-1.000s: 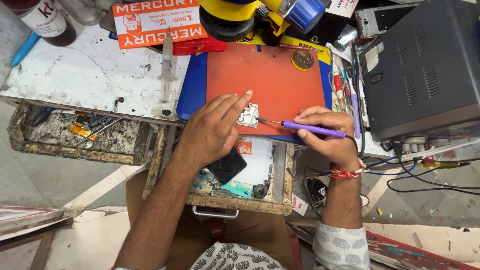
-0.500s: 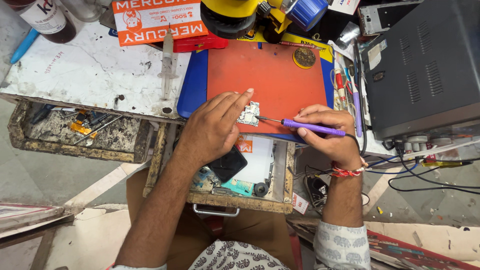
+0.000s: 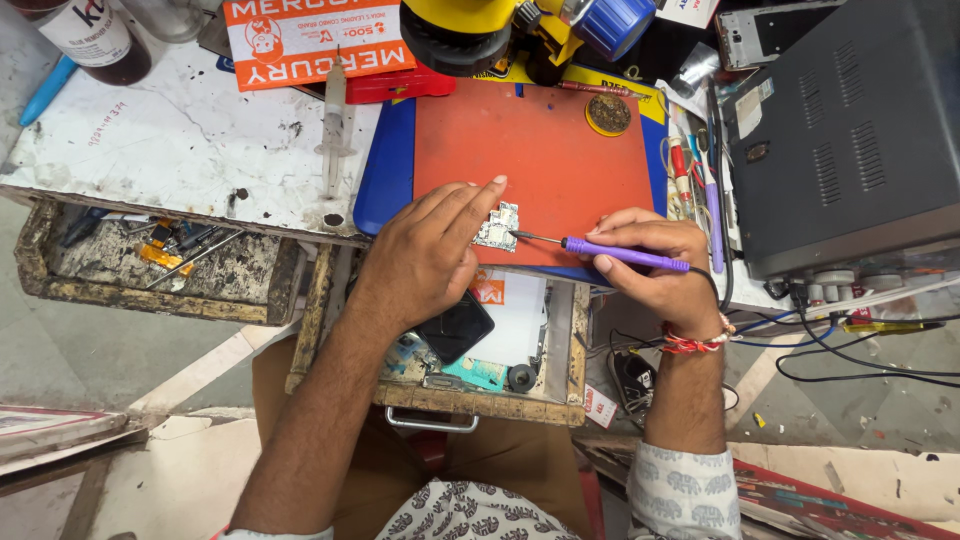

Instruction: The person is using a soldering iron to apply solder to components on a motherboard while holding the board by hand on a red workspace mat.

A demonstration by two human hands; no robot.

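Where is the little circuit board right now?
In the head view, the small circuit board lies near the front edge of the orange mat, under the left hand's fingers, with the purple soldering iron tip at its right side.

- A clear syringe [image 3: 334,120] is laid on the scratched white worktop [image 3: 160,150].
- A dark grey metal box [image 3: 850,130] is set at the right.
- An open wooden drawer [image 3: 480,400] is seen below, with a black phone [image 3: 455,327] inside.
- A round brass-wool tin [image 3: 608,114] is placed on the red mat [image 3: 540,150].
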